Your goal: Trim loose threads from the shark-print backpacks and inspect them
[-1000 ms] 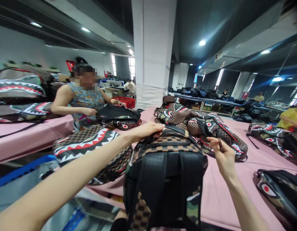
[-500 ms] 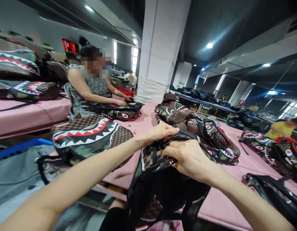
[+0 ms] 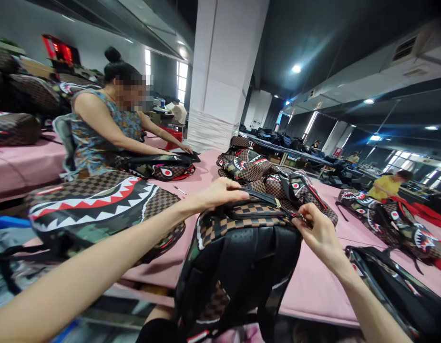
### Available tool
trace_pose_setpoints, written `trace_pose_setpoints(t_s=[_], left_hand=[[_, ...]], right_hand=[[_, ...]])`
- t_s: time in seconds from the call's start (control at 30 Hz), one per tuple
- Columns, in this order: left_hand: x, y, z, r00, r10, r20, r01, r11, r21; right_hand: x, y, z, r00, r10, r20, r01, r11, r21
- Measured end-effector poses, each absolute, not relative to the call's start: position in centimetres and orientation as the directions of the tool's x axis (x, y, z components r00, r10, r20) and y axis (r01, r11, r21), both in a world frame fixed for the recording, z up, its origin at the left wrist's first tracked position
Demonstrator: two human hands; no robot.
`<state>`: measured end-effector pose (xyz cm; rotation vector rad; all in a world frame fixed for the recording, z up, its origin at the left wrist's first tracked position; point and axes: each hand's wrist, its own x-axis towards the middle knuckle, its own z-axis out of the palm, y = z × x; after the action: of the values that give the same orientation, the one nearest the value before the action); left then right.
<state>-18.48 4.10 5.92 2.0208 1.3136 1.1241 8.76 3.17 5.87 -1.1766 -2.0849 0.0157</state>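
A checkered backpack point(image 3: 249, 257) with black padded back and straps stands upright in front of me at the table edge, its back panel facing me. My left hand point(image 3: 222, 193) grips the top rim of the bag at its left, thumb and fingers closed along the black zipper edge. At the top right corner, my right hand point(image 3: 318, 231) is pinched on the end of the zipper edge; the exact bit between the fingertips is too small to make out. A gold-coloured metal piece point(image 3: 278, 203) shows on the top between my hands.
A shark-mouth backpack point(image 3: 98, 205) lies to the left, with a small pen-like item point(image 3: 179, 190) beyond it. Several similar bags point(image 3: 256, 162) are heaped ahead on the pink table point(image 3: 320, 290). A black bag point(image 3: 395, 281) lies right. A co-worker point(image 3: 102, 114) handles another bag.
My right hand has moved from the middle of the bag's top to its right corner. The top now looks flatter and wider. My left hand stays on the rim; the view has turned right.
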Motion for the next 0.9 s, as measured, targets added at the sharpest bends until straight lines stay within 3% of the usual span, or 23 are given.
trace_pose_setpoints(t_s=[0.07, 0.13, 0.23, 0.33, 0.47, 0.57, 0.63, 0.7, 0.8, 0.9], left_hand=[[-17.0, 2.4, 6.3, 0.143, 0.802, 0.58, 0.692, -0.5, 0.521], [-14.5, 0.1, 6.2, 0.129, 0.593, 0.795, 0.849, -0.481, 0.221], [-10.5, -3.1, 4.3, 0.35, 0.47, 0.81, 0.896, -0.42, -0.144], [-8.4, -4.6, 1.6, 0.44, 0.454, 0.775, 0.886, -0.36, -0.293], [-8.7, -5.5, -0.1, 0.453, 0.432, 0.78, 0.872, -0.399, -0.286], [-9.5, -6.5, -0.3, 0.442, 0.46, 0.771, 0.874, -0.414, -0.254], [-9.6, -7.0, -0.3, 0.439, 0.494, 0.751, 0.878, -0.413, -0.242], [-9.5, -7.1, -0.2, 0.428, 0.54, 0.725, 0.885, -0.411, -0.216], [-9.8, -6.3, 0.7, 0.387, 0.65, 0.654, 0.902, -0.415, -0.121], [-11.0, -5.0, 2.6, 0.323, 0.805, 0.497, 0.92, -0.39, 0.033]], right_hand=[[9.5, 3.6, 5.4, -0.293, 0.747, 0.596, 0.723, 0.581, -0.373], [9.5, 3.6, 5.2, -0.313, 0.74, 0.595, 0.69, 0.608, -0.392], [9.1, 3.1, 5.4, -0.385, 0.741, 0.55, 0.677, 0.631, -0.377], [8.6, 2.8, 5.6, -0.397, 0.779, 0.485, 0.762, 0.575, -0.299], [8.2, 3.4, 5.9, -0.369, 0.822, 0.435, 0.833, 0.5, -0.239], [8.3, 4.8, 6.3, -0.512, 0.785, 0.35, 0.647, 0.62, -0.444], [8.1, 5.9, 6.8, -0.523, 0.751, 0.403, 0.51, 0.655, -0.558], [7.2, 6.8, 7.0, -0.509, 0.733, 0.451, 0.427, 0.67, -0.608], [5.3, 7.1, 6.8, -0.531, 0.747, 0.399, 0.331, 0.617, -0.714], [4.4, 5.9, 6.0, -0.39, 0.801, 0.454, 0.236, 0.564, -0.791]])
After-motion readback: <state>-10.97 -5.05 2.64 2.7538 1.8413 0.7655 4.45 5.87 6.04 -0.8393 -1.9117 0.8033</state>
